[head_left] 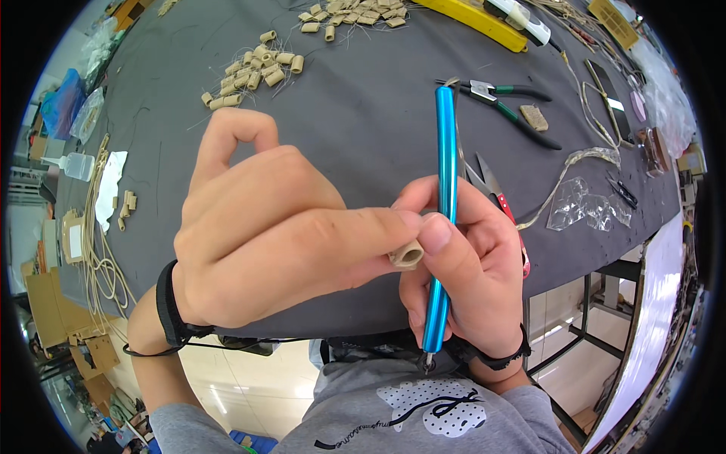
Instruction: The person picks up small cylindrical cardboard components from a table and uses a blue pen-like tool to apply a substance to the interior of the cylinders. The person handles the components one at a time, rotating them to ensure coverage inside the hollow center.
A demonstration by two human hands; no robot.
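Between the thumb and index finger of my left hand (261, 227) is a small beige woven tube (407, 257), its open end facing me. My right hand (480, 280) is closed around a shiny blue pen-shaped tool (447, 151), which stands nearly upright with a metal tip at its lower end. The right thumb also meets the tube's side. Thin dark strands run beside the tool's upper end. Behind the right hand lie scissors (493, 181) with red handles, partly covered by the fingers.
Beige tubes with loose thread ends form two piles, one nearer (257, 69) and one farther (355, 11). Green-handled pliers (503, 106), a yellow bar (480, 23) and a phone (609, 102) lie to the right. Cords (98, 257) and a small bottle (77, 166) are at left.
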